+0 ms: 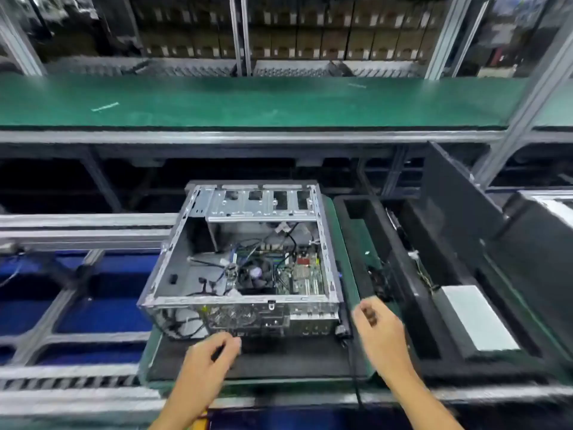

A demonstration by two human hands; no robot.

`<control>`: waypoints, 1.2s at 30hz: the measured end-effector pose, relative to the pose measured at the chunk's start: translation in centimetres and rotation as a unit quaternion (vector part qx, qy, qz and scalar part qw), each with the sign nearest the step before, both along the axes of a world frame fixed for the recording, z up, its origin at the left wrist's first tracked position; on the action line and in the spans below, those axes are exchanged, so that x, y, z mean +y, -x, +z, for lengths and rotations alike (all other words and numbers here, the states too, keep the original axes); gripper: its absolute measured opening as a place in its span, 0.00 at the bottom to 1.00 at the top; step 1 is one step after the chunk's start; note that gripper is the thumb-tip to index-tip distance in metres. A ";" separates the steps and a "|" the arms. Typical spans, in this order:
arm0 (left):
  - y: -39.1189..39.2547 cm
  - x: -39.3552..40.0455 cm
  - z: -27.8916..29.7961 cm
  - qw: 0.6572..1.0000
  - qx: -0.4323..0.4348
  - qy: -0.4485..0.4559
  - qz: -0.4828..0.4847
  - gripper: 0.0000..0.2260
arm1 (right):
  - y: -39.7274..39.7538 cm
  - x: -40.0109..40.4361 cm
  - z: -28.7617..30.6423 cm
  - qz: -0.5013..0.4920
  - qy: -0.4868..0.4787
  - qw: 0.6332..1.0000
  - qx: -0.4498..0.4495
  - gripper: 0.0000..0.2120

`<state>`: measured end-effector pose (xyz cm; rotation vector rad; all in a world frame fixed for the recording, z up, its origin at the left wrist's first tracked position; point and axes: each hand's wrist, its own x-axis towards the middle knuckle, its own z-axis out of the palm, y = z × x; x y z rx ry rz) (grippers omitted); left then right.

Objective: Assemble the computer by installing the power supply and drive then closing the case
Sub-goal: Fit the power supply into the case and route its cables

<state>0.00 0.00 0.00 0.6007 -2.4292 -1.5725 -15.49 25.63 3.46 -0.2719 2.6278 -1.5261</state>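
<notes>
Head view, green conveyor belt [248,100], stacked cartons [310,38]

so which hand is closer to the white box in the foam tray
Right. The right hand hovers just left of the foam tray that holds the white box; the left hand is far off, below the open case.

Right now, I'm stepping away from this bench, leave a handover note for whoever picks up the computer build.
Left hand: loosely curled, empty, by the near edge of the computer case.
Right hand: loosely curled, empty, between the case and the black foam tray.
Case lies open, motherboard and loose cables visible; its near left bay is bare.
Silver box sits in the tray; a dark panel leans behind.
Done: nothing installed that shows.
Left: power supply, drive, closing.
</notes>
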 end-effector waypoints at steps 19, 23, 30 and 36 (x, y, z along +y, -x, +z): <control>0.9 0.4 -1.0 0.966 0.050 0.108 0.229 0.12 | 9.6 -5.4 -5.5 0.064 -0.272 0.949 -0.148 0.16; -0.6 -1.8 3.1 0.931 0.147 0.110 0.315 0.14 | 9.9 -5.2 -5.4 0.070 -0.264 0.950 -0.151 0.16; 3.6 -8.9 9.0 0.935 0.134 0.188 0.269 0.16 | 11.3 -5.6 -4.1 0.049 -0.228 0.956 -0.178 0.21; 11.5 -10.5 9.3 0.963 0.018 0.263 0.062 0.06 | 11.5 -7.2 -3.1 0.003 -0.259 0.940 -0.224 0.15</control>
